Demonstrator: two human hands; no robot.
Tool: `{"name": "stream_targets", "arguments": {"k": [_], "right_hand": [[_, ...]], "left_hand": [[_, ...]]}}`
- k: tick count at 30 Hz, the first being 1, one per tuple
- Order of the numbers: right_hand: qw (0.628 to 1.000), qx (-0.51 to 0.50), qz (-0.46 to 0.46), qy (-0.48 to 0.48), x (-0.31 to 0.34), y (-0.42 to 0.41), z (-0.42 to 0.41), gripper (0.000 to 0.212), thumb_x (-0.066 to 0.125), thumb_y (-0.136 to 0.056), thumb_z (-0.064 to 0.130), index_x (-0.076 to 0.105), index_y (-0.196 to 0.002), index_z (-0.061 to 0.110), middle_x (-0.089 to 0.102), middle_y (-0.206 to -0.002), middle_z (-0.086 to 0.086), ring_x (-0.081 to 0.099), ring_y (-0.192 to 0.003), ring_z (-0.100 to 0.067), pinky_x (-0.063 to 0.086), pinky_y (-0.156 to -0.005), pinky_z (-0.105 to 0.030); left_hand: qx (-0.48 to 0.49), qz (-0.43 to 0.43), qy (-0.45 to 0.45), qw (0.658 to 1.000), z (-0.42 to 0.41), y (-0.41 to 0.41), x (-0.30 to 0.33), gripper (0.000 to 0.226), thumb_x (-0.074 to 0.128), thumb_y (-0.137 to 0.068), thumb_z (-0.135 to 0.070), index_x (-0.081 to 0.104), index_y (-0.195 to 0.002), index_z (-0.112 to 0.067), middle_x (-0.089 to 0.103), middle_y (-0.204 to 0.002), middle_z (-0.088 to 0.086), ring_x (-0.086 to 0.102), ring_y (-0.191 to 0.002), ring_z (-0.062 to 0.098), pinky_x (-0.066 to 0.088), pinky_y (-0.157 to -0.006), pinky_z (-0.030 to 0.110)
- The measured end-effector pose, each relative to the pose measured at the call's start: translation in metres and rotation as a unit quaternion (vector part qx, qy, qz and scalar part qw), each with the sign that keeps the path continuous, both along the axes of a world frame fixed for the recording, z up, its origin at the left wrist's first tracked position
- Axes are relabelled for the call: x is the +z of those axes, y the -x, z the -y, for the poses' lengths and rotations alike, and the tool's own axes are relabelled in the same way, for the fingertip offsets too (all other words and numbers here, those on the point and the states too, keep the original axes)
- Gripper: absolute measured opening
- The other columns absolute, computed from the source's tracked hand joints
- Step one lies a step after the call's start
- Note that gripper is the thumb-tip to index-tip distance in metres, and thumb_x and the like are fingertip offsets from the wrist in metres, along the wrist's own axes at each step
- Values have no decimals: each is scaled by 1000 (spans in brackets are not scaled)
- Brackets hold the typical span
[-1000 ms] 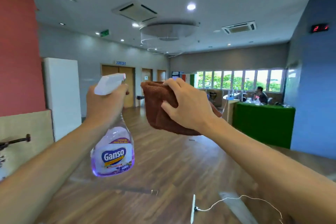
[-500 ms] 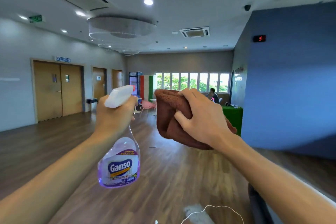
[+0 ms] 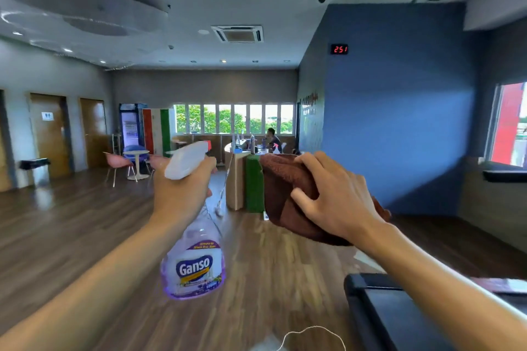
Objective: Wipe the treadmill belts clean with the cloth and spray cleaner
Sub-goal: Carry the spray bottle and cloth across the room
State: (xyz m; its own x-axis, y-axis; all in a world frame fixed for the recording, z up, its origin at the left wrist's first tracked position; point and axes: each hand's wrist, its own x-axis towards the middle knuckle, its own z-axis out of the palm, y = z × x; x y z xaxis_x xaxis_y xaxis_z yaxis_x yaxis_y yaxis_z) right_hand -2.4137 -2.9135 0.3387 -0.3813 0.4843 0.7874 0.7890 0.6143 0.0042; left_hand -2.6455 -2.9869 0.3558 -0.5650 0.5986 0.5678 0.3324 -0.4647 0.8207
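Observation:
My left hand [image 3: 182,194] grips the neck of a purple "Ganso" spray bottle [image 3: 195,262] with a white trigger head, held up at chest height. To its right, my right hand [image 3: 336,199] holds a folded brown cloth [image 3: 282,188], fingers curled over its top. The nozzle points toward the cloth, a short gap away. At the bottom right, under my right forearm, a black treadmill edge [image 3: 370,313] shows in the corner.
A wood floor [image 3: 85,236] stretches ahead. A blue wall [image 3: 399,122] stands to the right, with a green-fronted counter [image 3: 253,185] and a seated person beyond. Pink chairs and a small table [image 3: 137,162] sit at left. A white cable [image 3: 313,333] lies near the bottom edge.
The view has swung to the right: the red wall and left doors have slid out, the blue wall fills the right, and the treadmill edge has appeared. Both hands keep their grips.

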Motion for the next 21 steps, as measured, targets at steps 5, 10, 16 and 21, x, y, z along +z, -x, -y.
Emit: {"name": "stream_targets", "arguments": {"k": [5, 10, 16, 21], "right_hand": [[998, -61, -3, 20, 5, -6, -83, 49, 48, -91, 58, 47, -135, 36, 55, -123, 11, 59, -111, -21, 42, -72, -39], [996, -86, 1, 26, 7, -11, -179, 47, 55, -94, 51, 47, -137, 35, 55, -123, 10, 59, -111, -22, 37, -74, -38], [997, -76, 13, 10, 14, -14, -324, 46, 55, -93, 50, 49, -135, 32, 56, -120, 8, 59, -107, -22, 35, -72, -36], [998, -56, 24, 1, 24, -14, -440, 45, 55, -93, 49, 50, -134, 32, 57, -120, 8, 60, -105, -23, 33, -72, -35]], "left_hand": [[-42, -1, 17, 999, -120, 2, -2, 17, 67, -94, -14, 71, -92, 2, 58, -61, 12, 51, -42, 6, 37, -40, 11], [-87, 2, 21, 996, -231, -12, 1, 11, 67, -91, -15, 70, -85, -6, 60, -66, 10, 51, -44, 6, 38, -40, 12], [-94, 8, 18, 995, -378, -28, -8, 11, 67, -91, -14, 68, -82, -7, 57, -62, 11, 49, -39, 5, 38, -41, 12], [-94, 23, 17, 995, -489, -20, -6, 21, 68, -91, -17, 71, -97, 2, 63, -75, 13, 50, -41, 7, 42, -43, 16]]}}
